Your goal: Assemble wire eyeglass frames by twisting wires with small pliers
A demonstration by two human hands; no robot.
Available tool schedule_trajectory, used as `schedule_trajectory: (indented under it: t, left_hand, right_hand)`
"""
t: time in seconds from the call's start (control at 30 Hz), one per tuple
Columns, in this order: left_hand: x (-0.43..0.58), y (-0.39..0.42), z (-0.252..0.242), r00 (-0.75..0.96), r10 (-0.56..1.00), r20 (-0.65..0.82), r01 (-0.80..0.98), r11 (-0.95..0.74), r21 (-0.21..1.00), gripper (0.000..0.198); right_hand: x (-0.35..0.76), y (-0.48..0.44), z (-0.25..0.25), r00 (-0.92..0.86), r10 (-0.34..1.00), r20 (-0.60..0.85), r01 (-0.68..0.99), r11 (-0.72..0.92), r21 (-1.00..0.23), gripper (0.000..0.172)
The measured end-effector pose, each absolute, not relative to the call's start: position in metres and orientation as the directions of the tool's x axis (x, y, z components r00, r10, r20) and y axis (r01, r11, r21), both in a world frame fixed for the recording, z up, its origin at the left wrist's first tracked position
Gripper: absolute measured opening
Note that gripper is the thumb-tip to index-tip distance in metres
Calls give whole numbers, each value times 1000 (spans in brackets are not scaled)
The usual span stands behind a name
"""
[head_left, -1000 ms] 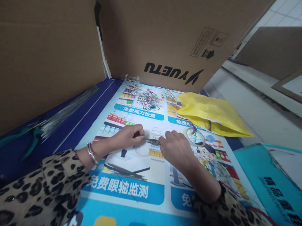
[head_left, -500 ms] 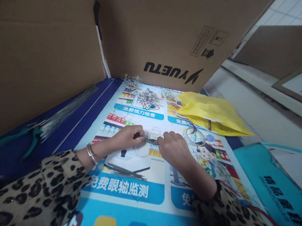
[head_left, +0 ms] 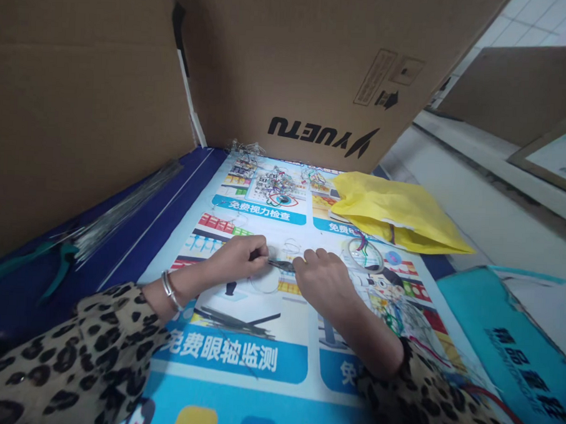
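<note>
Head view: your closed right hand (head_left: 325, 284) grips a slim dark-metal tool (head_left: 283, 265); slipping, it could nip your closed left hand (head_left: 240, 257), contents unclear.

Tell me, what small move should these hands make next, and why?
Probably a slight, slow adjustment of the slim metal tool by the right hand, with the left hand steady. The tool's tip sits right at the left fingertips, so a big move could nip them, and whatever they pinch is too small to make out.
</note>
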State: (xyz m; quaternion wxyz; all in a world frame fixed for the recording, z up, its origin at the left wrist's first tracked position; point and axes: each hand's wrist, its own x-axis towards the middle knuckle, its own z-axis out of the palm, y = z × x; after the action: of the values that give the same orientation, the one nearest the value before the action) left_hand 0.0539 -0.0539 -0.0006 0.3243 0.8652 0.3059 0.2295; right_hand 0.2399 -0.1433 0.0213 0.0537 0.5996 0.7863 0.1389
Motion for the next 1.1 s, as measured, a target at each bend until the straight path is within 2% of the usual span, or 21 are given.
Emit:
schedule_trajectory:
  t: [0.53, 1.1]
  left_hand:
    - [55, -54, -1, 704, 683, 192, 408, -611, 678, 7]
    - [55, -54, 0, 699, 691, 182, 406, -593, 695, 7]
  right_hand:
    - [233, -146, 25, -294, 956, 4, 903, 276, 330, 10]
    - [232, -147, 22, -281, 959, 25, 903, 255, 345, 10]
